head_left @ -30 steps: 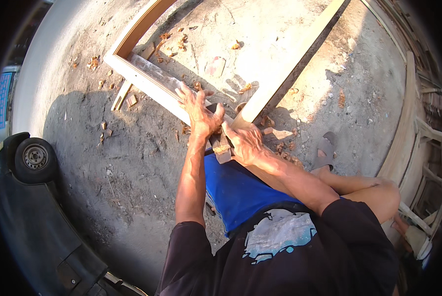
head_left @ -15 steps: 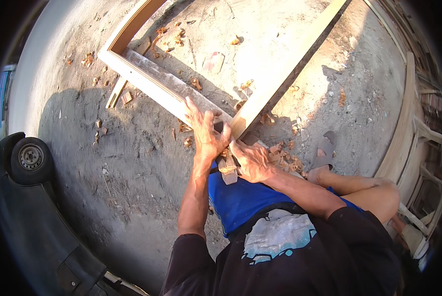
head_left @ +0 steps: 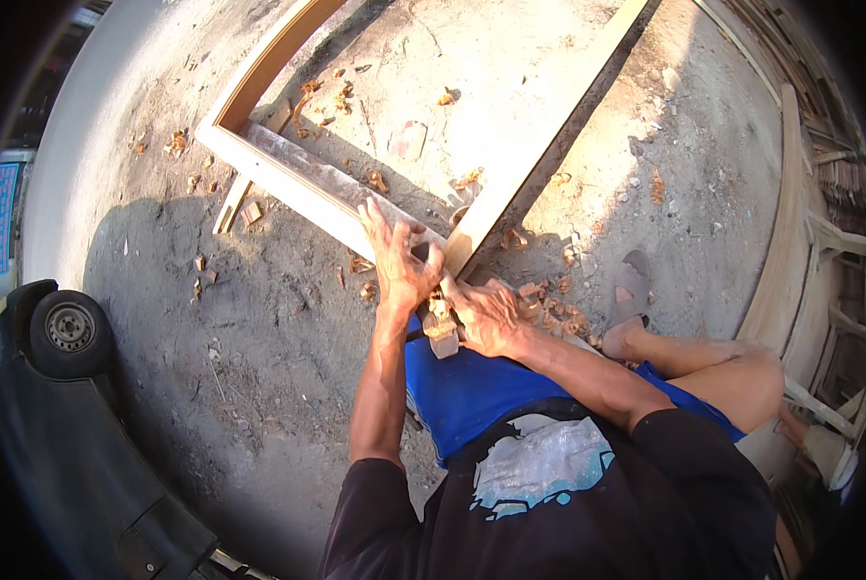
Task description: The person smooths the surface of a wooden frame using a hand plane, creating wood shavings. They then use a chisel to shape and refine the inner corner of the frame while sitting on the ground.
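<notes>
The left hand (head_left: 403, 266) and right hand (head_left: 494, 317) grasp a plane (head_left: 443, 342) at the near corner of a wooden frame (head_left: 293, 188).

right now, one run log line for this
left hand: holds brown wooden block-shaped tool; right hand: holds it too; place: corner of pale wooden frame; nearby: curled brown wood shavings

— What kind of place is this?
— It seems an outdoor wood workshop: shavings (head_left: 563, 317) lie on the bare ground (head_left: 259, 329) near a wooden frame (head_left: 286, 189).
— And at the sides?
— Boards (head_left: 790, 213) at the right, a dark vehicle (head_left: 75, 425) at the left.
</notes>
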{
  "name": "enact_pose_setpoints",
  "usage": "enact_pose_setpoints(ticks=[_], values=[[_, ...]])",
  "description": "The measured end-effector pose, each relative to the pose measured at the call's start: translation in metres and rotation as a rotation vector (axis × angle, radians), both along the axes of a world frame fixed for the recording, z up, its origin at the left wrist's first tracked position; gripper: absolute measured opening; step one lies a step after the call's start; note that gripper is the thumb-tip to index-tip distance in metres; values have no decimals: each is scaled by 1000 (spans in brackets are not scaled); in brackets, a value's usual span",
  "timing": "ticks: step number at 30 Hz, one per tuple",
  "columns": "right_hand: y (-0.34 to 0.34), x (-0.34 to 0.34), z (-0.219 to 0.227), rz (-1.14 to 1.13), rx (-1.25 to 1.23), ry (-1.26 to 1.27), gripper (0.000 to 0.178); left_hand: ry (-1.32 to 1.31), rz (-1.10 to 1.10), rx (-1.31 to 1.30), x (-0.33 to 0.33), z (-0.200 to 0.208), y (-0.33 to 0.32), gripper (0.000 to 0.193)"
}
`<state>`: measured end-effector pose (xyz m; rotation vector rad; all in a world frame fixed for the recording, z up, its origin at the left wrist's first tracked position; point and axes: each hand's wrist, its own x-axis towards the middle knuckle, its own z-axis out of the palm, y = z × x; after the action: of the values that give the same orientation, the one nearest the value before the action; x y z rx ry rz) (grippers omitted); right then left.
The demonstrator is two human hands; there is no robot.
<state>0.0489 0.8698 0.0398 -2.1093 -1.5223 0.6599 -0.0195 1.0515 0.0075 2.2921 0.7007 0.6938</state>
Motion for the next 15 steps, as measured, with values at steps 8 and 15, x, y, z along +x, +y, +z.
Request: enact_pose_setpoints(ticks=[8,15], values=[[28,26,25,9,-132,-77,91,211,-65,-136,33,8,37,58],[34,45,18,-43,-19,-118,100,100,-35,-10,62,5,40,46]])
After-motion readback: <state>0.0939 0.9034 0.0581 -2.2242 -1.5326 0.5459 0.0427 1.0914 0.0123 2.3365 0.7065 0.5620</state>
